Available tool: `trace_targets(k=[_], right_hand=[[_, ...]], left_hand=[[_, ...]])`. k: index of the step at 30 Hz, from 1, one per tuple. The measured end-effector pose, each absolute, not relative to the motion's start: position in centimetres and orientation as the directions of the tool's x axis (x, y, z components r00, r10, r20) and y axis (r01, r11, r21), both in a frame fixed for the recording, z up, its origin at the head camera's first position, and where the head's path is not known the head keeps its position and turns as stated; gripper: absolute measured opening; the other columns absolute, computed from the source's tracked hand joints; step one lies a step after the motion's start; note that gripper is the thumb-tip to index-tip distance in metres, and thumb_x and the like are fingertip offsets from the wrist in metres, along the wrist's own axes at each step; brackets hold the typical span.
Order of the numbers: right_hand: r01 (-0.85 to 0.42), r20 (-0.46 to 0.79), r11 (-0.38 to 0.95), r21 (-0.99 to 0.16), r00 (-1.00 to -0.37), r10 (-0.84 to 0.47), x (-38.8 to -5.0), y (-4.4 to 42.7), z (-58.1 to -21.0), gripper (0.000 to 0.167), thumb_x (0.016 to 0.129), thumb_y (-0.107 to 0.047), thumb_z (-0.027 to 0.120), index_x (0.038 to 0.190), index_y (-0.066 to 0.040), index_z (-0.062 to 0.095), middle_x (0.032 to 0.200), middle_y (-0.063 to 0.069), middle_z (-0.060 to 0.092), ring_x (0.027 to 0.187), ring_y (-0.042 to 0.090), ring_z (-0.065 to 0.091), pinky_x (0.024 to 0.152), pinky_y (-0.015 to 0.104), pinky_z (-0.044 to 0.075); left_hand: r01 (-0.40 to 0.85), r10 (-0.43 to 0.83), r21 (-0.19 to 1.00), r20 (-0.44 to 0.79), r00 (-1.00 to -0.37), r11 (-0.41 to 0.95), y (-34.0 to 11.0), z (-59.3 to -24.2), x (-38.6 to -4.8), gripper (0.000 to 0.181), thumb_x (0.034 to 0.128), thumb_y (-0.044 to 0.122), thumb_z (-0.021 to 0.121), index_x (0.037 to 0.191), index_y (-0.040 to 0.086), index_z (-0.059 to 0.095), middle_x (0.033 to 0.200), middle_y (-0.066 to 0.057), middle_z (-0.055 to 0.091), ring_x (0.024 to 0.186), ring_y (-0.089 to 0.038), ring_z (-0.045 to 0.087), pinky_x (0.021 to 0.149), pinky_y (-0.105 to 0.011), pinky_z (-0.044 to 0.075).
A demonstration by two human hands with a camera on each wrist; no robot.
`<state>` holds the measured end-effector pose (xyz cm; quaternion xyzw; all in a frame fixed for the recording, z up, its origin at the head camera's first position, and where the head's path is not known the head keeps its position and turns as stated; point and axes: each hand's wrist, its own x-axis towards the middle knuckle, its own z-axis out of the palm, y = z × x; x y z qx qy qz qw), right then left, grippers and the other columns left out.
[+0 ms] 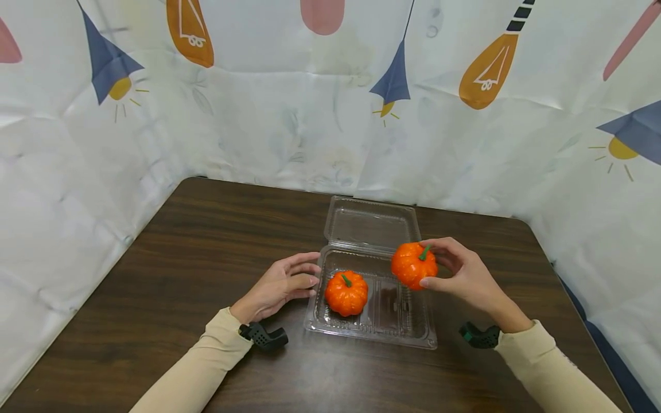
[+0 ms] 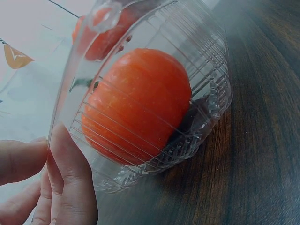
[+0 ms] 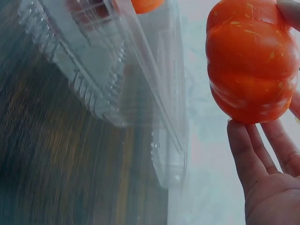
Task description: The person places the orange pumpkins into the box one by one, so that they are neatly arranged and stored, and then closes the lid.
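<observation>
A clear plastic clamshell container (image 1: 379,330) lies on the table with its lid (image 1: 372,226) folded back. One small orange pumpkin (image 1: 346,293) with a green stem sits in the left part of the base; it shows through the ribbed wall in the left wrist view. My left hand (image 1: 281,287) pinches the container's left rim (image 2: 60,101) between thumb and fingers. Above the right part of the base, a second orange pumpkin (image 1: 411,265) is gripped by my right hand (image 1: 467,278). In the right wrist view this pumpkin (image 3: 253,61) is beside the container, apart from its wall.
The dark wood table (image 1: 170,298) extends to both sides of the container. A pale patterned curtain (image 1: 289,132) hangs along the back and sides. A black device (image 1: 263,336) is strapped to the left wrist, and another one (image 1: 479,335) to the right.
</observation>
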<state>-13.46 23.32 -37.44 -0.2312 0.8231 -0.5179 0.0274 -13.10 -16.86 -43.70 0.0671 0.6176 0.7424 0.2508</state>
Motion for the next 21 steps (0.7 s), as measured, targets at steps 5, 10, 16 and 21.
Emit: trace_targets(k=[5,10,16,21], right_hand=[[-0.340,0.178,0.341,-0.877,-0.887,-0.426,-13.4,22.5,-37.5,0.066,0.082,0.003,0.084,0.141,-0.006,0.057,0.134,-0.011,0.059,0.123,-0.003,0.062,0.101,0.014,0.054],[-0.337,0.168,0.328,-0.883,-0.878,-0.447,-13.4,21.6,-37.5,0.067,0.081,0.001,0.085,0.141,-0.008,0.057,0.135,-0.011,0.059,0.124,-0.002,0.062,0.101,0.017,0.055],[-0.351,0.171,0.318,-0.881,-0.862,-0.478,-13.5,20.9,-37.9,0.064,0.080,0.000,0.086,0.138,-0.010,0.060,0.134,-0.006,0.060,0.121,0.002,0.064,0.103,0.017,0.054],[-0.365,0.173,0.315,-0.876,-0.848,-0.501,-13.6,20.6,-38.2,0.063,0.080,-0.001,0.086,0.137,-0.012,0.061,0.133,0.002,0.060,0.120,0.004,0.064,0.106,0.013,0.050]], left_hand=[[-0.292,0.457,0.950,-0.212,-0.864,-0.111,-16.9,-43.7,-13.1,0.067,0.0983,0.007,0.067,0.158,0.007,0.038,0.131,-0.007,0.057,0.103,-0.013,0.065,0.087,-0.027,0.063],[-0.292,0.458,0.950,-0.211,-0.863,-0.111,-16.9,-43.6,-13.1,0.067,0.0985,0.007,0.067,0.158,0.007,0.037,0.131,-0.007,0.057,0.103,-0.013,0.064,0.087,-0.027,0.063],[-0.293,0.458,0.950,-0.213,-0.863,-0.110,-16.9,-43.6,-13.0,0.066,0.0986,0.006,0.067,0.158,0.006,0.037,0.131,-0.007,0.057,0.104,-0.013,0.065,0.087,-0.026,0.063],[-0.291,0.456,0.951,-0.214,-0.864,-0.107,-16.8,-43.5,-13.1,0.066,0.0987,0.007,0.067,0.158,0.006,0.038,0.131,-0.008,0.057,0.106,-0.015,0.065,0.087,-0.027,0.063]])
